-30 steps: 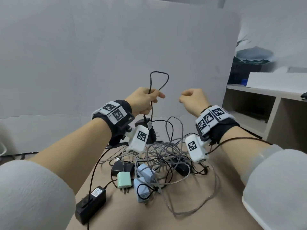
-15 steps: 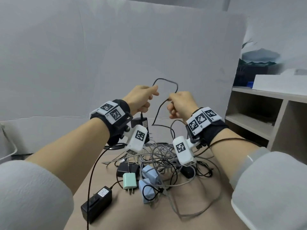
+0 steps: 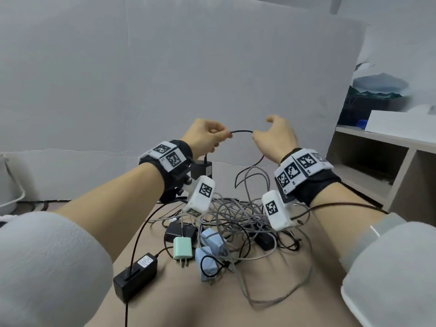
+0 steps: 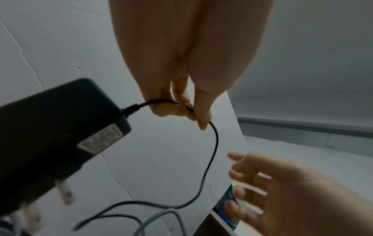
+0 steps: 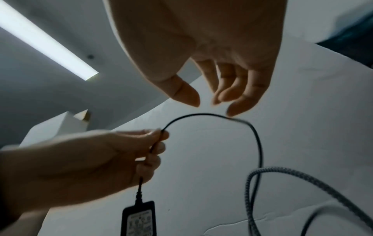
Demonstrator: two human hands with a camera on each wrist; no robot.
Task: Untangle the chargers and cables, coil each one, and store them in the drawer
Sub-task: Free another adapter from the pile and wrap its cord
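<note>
Though its label (image 5: 139,223) blurs unreadable, black cable (image 3: 240,131) in left grip (image 3: 205,138); right grip (image 3: 274,138) wide.

Pale grey sleeves (image 3: 47,267) are pushed up bare forearms; black wrist straps (image 3: 179,159) carry white square-coded tags and white camera pods (image 3: 200,197).

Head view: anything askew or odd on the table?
Yes: the grey braided cables and several chargers lie knotted in one heap, uncoiled. A mint green charger lies with prongs toward the camera. Nothing looks damaged.
</note>
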